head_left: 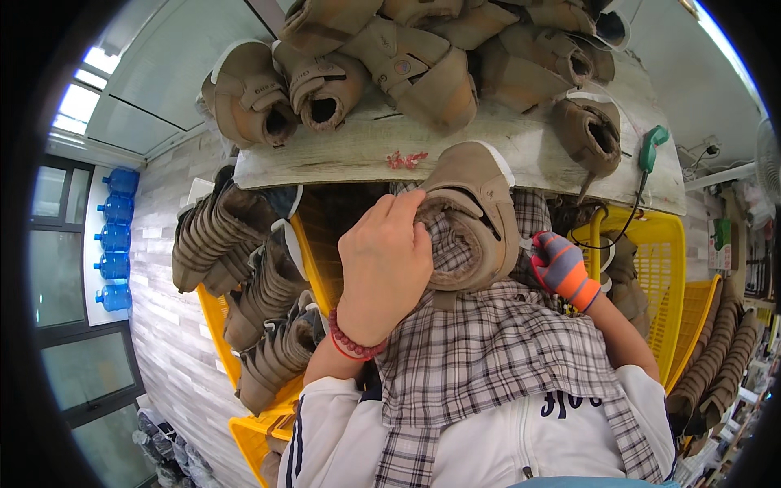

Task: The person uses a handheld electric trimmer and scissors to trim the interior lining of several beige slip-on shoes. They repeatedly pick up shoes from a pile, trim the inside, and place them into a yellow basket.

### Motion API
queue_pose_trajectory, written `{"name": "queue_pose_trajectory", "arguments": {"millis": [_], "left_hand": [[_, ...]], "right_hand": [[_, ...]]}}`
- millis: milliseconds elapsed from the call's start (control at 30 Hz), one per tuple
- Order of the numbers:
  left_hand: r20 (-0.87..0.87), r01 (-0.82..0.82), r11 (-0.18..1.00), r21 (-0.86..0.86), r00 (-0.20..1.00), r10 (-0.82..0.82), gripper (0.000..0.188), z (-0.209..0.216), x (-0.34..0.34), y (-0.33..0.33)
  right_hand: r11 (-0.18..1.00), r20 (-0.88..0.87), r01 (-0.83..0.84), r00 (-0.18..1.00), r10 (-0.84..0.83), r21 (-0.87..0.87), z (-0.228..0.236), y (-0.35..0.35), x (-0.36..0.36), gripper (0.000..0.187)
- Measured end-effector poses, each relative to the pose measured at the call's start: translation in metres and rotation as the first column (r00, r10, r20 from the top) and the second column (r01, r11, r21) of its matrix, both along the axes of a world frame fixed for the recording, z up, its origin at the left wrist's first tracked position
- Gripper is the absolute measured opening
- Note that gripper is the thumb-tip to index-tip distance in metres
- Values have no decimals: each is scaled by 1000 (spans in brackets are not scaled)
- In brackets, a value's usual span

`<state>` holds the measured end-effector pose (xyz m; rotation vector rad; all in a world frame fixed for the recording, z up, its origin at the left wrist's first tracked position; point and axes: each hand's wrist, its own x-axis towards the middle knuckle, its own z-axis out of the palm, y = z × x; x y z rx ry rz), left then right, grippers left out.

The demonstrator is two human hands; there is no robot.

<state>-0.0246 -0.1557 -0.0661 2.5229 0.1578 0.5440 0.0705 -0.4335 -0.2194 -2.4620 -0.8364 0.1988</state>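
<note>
In the middle, over my lap, is a brown shoe upper with a fleece lining and a pale edge at its top. My left hand, bare with a red bead bracelet, is closed on the left edge of the upper's collar. Beside the upper's right side is my right hand, in an orange and grey glove. Its fingers are curled closed, and a small pale and red bit shows at them, too little to name. A checked apron lies beneath both hands.
Several brown shoe uppers are piled on the worn wooden table. A green corded hand tool rests at its right edge. Yellow baskets with stacked uppers stand on both sides. Blue water bottles line the left wall.
</note>
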Motion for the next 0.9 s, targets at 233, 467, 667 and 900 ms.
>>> {"name": "queue_pose_trajectory", "arguments": {"millis": [233,467,667,900], "left_hand": [[-15,-51,989,-140,999,49,23,-8,10,-7],[37,-55,978,-204,997,64,19,-14,14,-14],[10,-77,968,-239,997,82,17,-18,14,-8],[17,-76,963,-259,996,83,16,-19,16,-4]], "right_hand": [[880,-93,-81,986,140,467,-18,42,-7,29],[867,-69,-172,971,230,468,-41,82,3,37],[858,-108,-190,956,272,478,-47,83,7,38],[857,-135,-185,950,281,481,-48,80,12,39]]}}
